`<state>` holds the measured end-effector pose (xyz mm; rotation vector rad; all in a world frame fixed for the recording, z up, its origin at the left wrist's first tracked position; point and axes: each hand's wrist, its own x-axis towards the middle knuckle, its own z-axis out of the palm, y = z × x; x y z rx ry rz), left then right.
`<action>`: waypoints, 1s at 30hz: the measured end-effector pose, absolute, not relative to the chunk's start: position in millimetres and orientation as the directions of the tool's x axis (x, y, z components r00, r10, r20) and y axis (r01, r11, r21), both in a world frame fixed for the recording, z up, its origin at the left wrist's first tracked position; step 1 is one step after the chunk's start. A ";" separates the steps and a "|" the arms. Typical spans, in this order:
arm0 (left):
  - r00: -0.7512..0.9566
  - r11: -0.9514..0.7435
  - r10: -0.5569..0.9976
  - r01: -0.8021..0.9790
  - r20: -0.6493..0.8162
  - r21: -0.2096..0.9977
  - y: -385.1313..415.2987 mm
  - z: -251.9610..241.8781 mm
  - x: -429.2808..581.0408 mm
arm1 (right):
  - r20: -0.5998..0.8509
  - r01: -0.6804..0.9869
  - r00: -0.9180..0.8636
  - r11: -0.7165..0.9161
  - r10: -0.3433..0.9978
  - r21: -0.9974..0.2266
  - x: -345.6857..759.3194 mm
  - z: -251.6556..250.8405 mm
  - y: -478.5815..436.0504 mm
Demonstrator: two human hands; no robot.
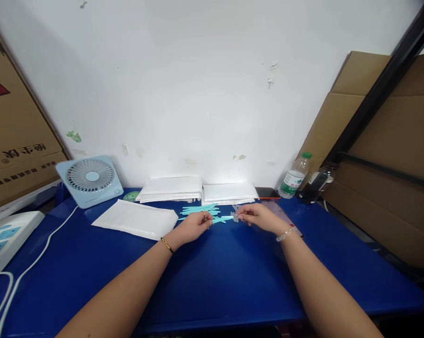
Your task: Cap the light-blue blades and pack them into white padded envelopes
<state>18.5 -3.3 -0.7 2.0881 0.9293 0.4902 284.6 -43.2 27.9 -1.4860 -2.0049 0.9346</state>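
Observation:
My left hand [197,225] is closed, its thumb and fingertips pinching one end of a thin turquoise strip [219,219] that points to the right. My right hand [254,217] is also closed, with a small translucent plastic piece [235,216] between its fingertips. The strip's far end meets this clear piece or lies just beside it; which one is too small to tell. Behind my left hand, several more turquoise strips [198,209] lie in a loose pile on the blue table [212,281].
White padded envelopes lie left [136,218] and stacked along the wall [171,188], [229,191]. Phones [268,192] rest behind and under my right hand. A water bottle [294,176] and dark bottle [317,183] stand right. A blue fan [90,178] and power strip [11,234] sit left.

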 end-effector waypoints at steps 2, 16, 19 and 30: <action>0.655 -0.434 0.755 0.464 0.031 0.772 -4.2 1.7 18.3 | 0.005 0.577 -0.314 0.196 0.949 -0.793 284.9 28.5 -43.5; 0.653 -0.466 0.755 0.472 0.059 0.749 -4.6 2.4 18.3 | -0.015 0.453 -0.304 0.130 0.953 -0.882 285.5 32.5 -44.3; 0.660 -0.474 0.749 0.471 0.059 0.744 -4.4 3.4 18.9 | -0.015 0.451 -0.305 0.130 0.952 -0.883 285.1 31.4 -43.9; 0.734 -0.497 0.679 0.461 -0.002 0.735 -17.9 8.1 23.6 | -0.122 0.473 -0.485 0.143 0.866 -0.869 270.8 28.7 -48.2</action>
